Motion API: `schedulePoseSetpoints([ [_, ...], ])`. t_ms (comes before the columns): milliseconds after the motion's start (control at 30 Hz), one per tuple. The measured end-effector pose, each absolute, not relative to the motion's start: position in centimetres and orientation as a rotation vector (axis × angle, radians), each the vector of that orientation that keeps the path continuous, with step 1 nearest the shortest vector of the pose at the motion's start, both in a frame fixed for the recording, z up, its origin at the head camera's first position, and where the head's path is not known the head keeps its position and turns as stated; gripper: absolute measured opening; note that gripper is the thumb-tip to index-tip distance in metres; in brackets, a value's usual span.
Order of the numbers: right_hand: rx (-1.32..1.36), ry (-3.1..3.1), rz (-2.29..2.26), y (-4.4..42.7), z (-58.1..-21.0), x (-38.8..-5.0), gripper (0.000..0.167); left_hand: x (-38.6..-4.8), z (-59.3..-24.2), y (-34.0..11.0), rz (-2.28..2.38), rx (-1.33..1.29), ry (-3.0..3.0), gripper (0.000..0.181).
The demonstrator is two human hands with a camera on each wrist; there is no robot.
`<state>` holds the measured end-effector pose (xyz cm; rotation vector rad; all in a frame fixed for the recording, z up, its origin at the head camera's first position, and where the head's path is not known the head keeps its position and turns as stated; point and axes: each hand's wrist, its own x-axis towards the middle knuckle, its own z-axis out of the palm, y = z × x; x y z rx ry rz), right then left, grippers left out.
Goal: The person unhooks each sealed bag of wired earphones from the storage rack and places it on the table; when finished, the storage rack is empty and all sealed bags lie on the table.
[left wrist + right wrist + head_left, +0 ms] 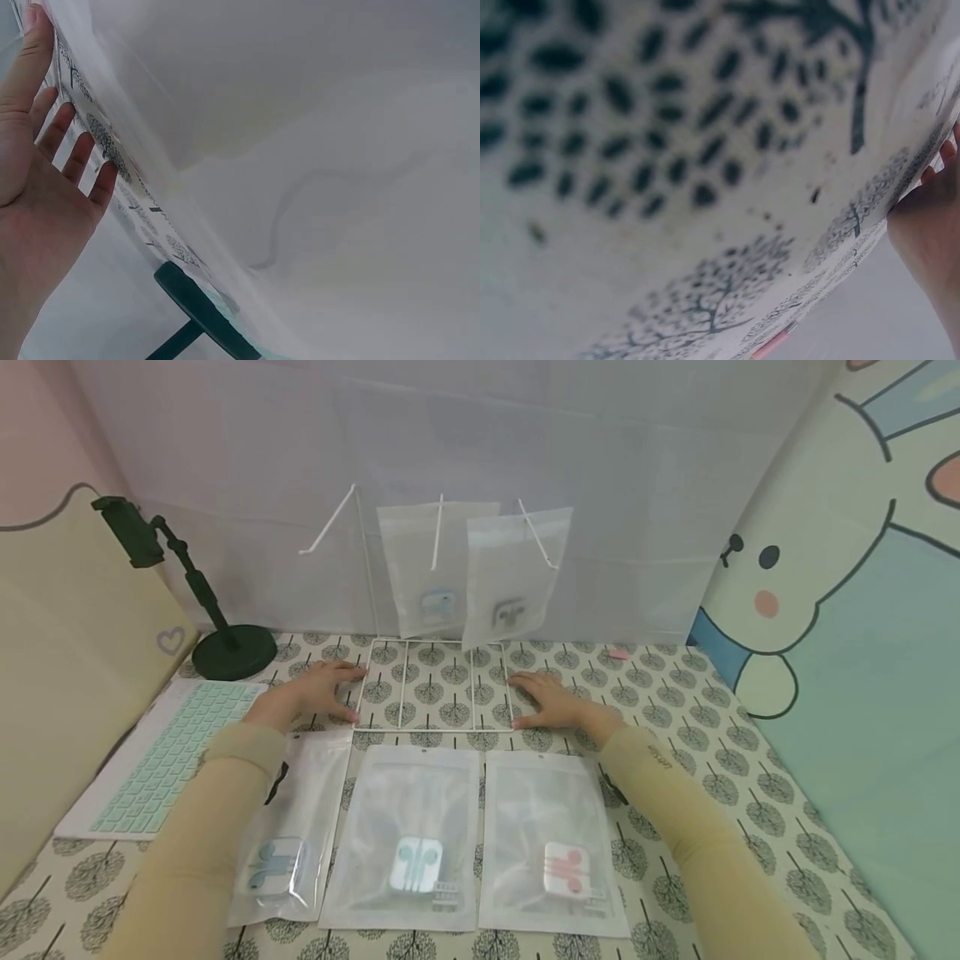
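A white wire rack stands at the back, its base (438, 729) flat on the cloth, with three prongs above. Two frosted pouches, one with a blue item (420, 560) and one with a dark item (517, 577), hang from the middle and right prongs; the left prong (327, 518) holds none. My left hand (318, 689) rests at the base's left side, fingers spread; it also shows in the left wrist view (56, 172). At the right side lies my right hand (551, 702), fingers extended, partly visible in the right wrist view (930, 217).
Nearer me lie three pouches with earphones: left (318, 810), middle (420, 793) and right (547, 793). A mint keyboard (176, 756) is at the left, partly behind my forearm. Behind it stands a dark green phone stand (234, 652). A small pink piece (618, 654) lies at the back right.
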<state>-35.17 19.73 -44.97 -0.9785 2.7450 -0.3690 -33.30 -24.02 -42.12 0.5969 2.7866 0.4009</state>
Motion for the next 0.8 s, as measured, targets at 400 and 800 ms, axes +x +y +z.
schedulePoseSetpoints([
  [400,-0.995,2.763,-0.354,20.1,-44.9,-35.2,0.089,-32.7,-41.0,-22.9,0.279,0.613,2.801,0.091],
  [800,-1.013,2.747,-0.334,19.4,-44.0,-34.3,0.088,-32.9,-41.6,-23.4,0.276,0.633,2.798,0.092],
])
